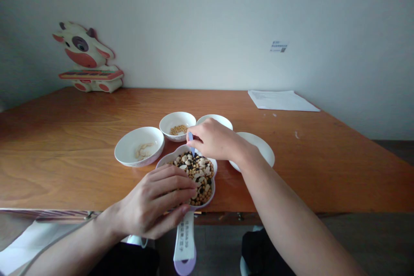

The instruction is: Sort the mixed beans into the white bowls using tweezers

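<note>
A purple flower-shaped bowl (213, 185) with a long labelled handle (185, 239) sits at the table's front edge, filled with mixed beans and pale flat seeds. My left hand (158, 200) is closed over its left side, fingers above the mix and thumb by the near rim. Pinched in my right hand (215, 140) is a slim light-purple tool (191, 140), its lower end down at the bowl's far side; whether it is tweezers or a spoon I cannot tell. A left white bowl (123, 148) holds a few pale flat seeds. The back white bowl (166, 123) holds yellow beans.
Another white bowl (220, 120) stands behind my right hand, its contents hidden. A white dish (263, 148) lies partly behind my right forearm. Paper sheets (283, 100) rest at the back right of the wooden table (64, 151). A toy cow with a keyboard (87, 58) stands back left.
</note>
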